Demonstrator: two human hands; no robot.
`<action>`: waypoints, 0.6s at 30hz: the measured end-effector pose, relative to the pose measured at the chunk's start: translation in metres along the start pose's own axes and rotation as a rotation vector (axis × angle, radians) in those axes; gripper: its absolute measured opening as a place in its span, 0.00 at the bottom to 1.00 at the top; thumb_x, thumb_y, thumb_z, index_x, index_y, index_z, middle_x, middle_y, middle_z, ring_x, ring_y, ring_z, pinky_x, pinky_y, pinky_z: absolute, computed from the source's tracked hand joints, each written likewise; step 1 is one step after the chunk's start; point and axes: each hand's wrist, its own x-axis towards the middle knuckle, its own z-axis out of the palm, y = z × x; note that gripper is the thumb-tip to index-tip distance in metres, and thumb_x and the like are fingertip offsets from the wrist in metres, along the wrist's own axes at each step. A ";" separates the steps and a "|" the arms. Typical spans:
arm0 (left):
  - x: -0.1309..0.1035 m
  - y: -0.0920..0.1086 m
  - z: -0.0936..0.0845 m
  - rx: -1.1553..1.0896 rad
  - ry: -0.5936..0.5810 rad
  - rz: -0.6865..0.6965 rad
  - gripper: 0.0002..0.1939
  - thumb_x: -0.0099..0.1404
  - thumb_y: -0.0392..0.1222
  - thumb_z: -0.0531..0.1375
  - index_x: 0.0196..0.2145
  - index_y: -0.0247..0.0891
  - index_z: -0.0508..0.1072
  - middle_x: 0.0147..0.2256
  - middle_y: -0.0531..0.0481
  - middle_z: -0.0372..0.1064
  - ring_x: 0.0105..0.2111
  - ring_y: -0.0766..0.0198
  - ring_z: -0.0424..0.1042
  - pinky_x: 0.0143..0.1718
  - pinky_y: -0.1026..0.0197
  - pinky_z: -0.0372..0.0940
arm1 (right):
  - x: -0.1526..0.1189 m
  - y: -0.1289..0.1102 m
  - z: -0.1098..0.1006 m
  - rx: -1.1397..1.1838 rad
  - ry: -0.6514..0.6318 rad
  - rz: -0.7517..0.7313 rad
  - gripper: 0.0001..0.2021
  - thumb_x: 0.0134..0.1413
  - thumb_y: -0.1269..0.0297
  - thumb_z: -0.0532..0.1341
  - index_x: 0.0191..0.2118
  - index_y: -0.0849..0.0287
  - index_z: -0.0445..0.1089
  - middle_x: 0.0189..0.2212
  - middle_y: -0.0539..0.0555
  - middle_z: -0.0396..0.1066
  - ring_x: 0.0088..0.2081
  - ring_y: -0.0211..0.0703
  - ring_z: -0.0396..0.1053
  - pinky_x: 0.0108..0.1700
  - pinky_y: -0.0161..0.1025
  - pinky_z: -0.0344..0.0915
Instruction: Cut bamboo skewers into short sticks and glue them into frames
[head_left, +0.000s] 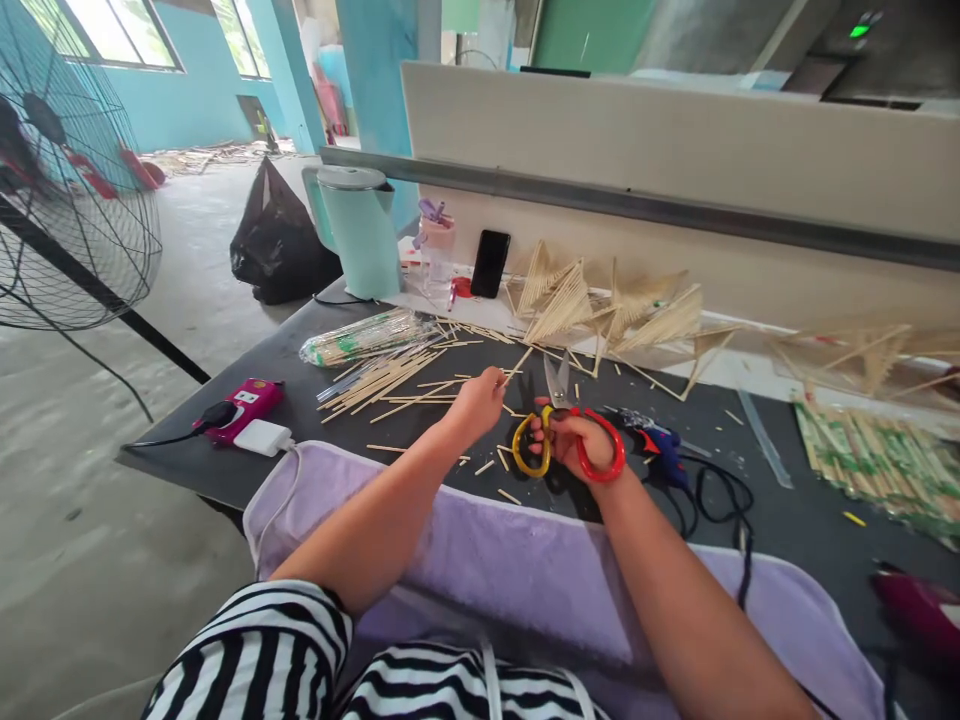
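Observation:
Pinched in my left hand (480, 405) is a thin wooden stick (519, 366), its tip pointing up and to the right. My right hand (576, 440) grips scissors (557, 380) by one red and one yellow handle, the blades pointing away from me and somewhat apart. The stick's tip is to the left of the blades, not between them. Loose sticks (390, 385) lie on the dark table to the left, beside a clear plastic pack of sticks (367, 338). Short cut pieces (508, 496) are scattered below my hands.
Stick structures (622, 310) stand along the back, near a phone (491, 263), a cup (436, 250) and a kettle (360, 235). A blue glue gun (664, 450) with a black cord is at right, a pink power strip (251, 405) at left. Packed sticks (877, 455) lie far right.

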 end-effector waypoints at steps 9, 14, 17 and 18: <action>0.008 -0.001 -0.008 -0.121 0.037 -0.034 0.05 0.61 0.39 0.52 0.34 0.37 0.66 0.24 0.55 0.66 0.19 0.72 0.63 0.24 0.67 0.58 | 0.000 0.003 0.000 -0.011 -0.092 0.113 0.22 0.49 0.75 0.53 0.52 0.58 0.61 0.33 0.53 0.74 0.32 0.41 0.73 0.37 0.45 0.71; 0.014 -0.014 -0.063 0.443 0.209 -0.123 0.09 0.60 0.40 0.53 0.35 0.37 0.72 0.33 0.47 0.72 0.35 0.63 0.68 0.35 0.64 0.59 | 0.003 0.003 -0.004 0.008 -0.062 0.106 0.23 0.47 0.77 0.52 0.52 0.58 0.61 0.32 0.54 0.74 0.31 0.41 0.73 0.38 0.46 0.72; 0.013 -0.021 -0.095 0.667 0.019 -0.309 0.12 0.57 0.45 0.57 0.33 0.35 0.74 0.33 0.44 0.73 0.36 0.60 0.70 0.34 0.64 0.59 | 0.004 0.002 -0.005 0.033 -0.042 0.108 0.23 0.47 0.78 0.52 0.51 0.59 0.61 0.32 0.54 0.75 0.31 0.42 0.74 0.38 0.46 0.72; 0.013 -0.023 -0.101 0.717 -0.075 -0.336 0.13 0.57 0.47 0.57 0.33 0.35 0.75 0.34 0.44 0.74 0.35 0.60 0.70 0.33 0.64 0.59 | 0.004 0.002 -0.004 0.036 -0.038 0.109 0.23 0.47 0.78 0.51 0.51 0.59 0.61 0.32 0.54 0.75 0.31 0.42 0.74 0.37 0.46 0.72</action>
